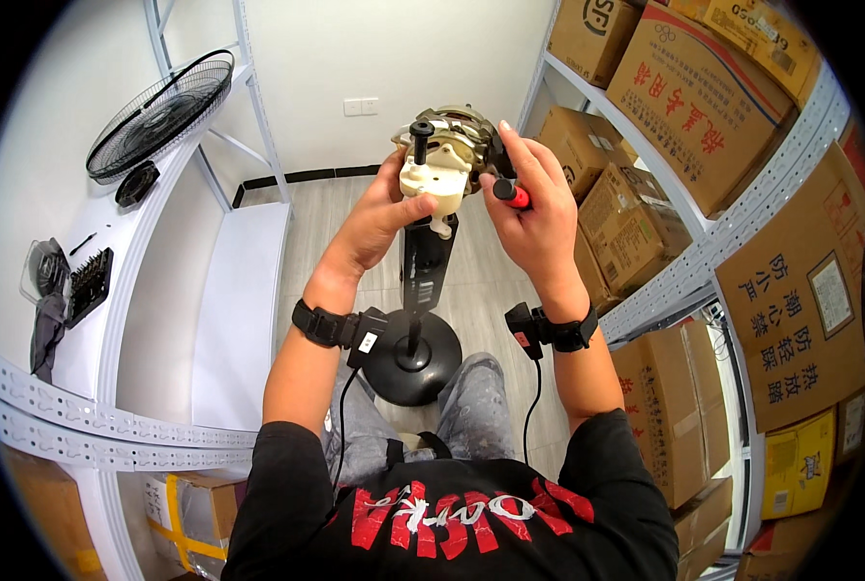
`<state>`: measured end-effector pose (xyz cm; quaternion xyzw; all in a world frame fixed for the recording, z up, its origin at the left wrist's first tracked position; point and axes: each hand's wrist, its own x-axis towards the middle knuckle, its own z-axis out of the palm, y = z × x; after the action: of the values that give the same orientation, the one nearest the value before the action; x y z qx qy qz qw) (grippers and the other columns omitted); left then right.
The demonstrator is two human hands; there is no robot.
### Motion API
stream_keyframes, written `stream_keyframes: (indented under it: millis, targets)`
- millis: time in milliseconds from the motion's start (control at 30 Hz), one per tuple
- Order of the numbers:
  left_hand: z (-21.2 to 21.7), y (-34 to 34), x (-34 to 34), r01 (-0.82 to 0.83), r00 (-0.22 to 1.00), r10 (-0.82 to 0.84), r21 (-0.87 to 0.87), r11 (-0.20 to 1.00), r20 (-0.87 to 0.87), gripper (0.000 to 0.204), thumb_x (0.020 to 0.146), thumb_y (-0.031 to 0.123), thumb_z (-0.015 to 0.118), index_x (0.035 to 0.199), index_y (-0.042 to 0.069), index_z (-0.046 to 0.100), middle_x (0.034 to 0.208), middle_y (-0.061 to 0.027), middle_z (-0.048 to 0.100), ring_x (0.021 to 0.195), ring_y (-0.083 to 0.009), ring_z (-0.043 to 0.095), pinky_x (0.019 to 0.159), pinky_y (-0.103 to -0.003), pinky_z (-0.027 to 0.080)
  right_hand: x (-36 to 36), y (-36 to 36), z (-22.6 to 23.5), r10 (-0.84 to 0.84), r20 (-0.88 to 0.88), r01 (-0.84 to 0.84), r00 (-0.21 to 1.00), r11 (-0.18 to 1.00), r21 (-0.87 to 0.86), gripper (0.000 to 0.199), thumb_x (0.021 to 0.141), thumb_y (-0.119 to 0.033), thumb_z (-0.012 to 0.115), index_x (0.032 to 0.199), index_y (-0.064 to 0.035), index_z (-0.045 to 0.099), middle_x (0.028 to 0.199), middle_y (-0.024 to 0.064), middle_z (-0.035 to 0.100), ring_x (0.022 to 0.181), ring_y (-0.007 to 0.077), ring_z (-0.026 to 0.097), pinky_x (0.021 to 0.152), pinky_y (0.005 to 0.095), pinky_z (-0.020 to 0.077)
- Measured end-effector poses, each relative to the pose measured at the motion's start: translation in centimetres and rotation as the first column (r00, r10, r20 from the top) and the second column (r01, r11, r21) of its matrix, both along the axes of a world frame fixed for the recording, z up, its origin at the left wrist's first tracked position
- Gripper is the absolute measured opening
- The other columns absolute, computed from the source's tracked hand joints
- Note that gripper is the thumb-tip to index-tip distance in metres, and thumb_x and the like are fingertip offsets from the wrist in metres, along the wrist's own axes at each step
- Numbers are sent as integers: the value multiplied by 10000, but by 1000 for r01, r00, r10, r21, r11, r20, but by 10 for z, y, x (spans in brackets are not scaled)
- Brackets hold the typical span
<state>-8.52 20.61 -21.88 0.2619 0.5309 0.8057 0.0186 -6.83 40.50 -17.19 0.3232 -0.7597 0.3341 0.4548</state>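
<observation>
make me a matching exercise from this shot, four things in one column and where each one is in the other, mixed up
Things:
1. fan motor
2. red-handled screwdriver
3. fan guard grille
4. round black base

Places:
a. on the floor between the person's knees
b. in the right hand
c. on the white shelf at the left
d. on top of the black stand, steadied by the left hand

Pairs: 1-d, 2-b, 3-c, 4-a
</observation>
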Motion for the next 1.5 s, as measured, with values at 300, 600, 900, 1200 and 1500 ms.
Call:
stream_keyframes:
  millis: [300,600,900,1200,1500]
  targets:
    - [0,0,1,5,1000,-5,2,1000,1,1021,735,340,848,1495,19,246,1398,-110,456,1310,-229,445,1080,-350,378,-5,-3,3,74,135,-48,988,982,-185,523,747,-66,789,1240,-51,614,1016,119,681,885,257,676,727,317,548]
    - [2,4,7,-34,999,34,-17,999,-32,975,771,374,815,1493,37,252,1362,-94,496,1275,-212,474,1071,-375,381,1,-8,16,-15,70,21,997,997,-78,412,743,-55,789,1138,-40,671,1014,106,663,838,235,654,712,310,536]
    - [3,5,6,-24,1000,24,6,1000,-13,958,757,310,835,1471,11,270,1377,-109,472,1287,-227,468,1065,-363,405,-10,-5,4,80,113,-56,990,977,-205,447,726,-76,819,1135,-33,642,986,97,642,832,203,628,721,310,519]
    - [-13,4,-1,-52,993,49,-27,998,-108,1037,673,375,889,1466,56,302,1340,-73,517,1252,-206,508,1037,-361,433,-8,2,-6,162,248,-98,955,963,-252,449,728,-140,847,1111,-27,641,958,61,624,839,166,599,733,292,492]
    - [-16,9,0,-70,991,71,8,998,-115,1011,686,503,850,1435,49,346,1345,-69,519,1260,-191,492,1061,-347,387,5,13,-41,297,417,-128,859,913,-387,372,816,-97,735,1172,-39,641,888,13,558,661,80,482,632,234,403]
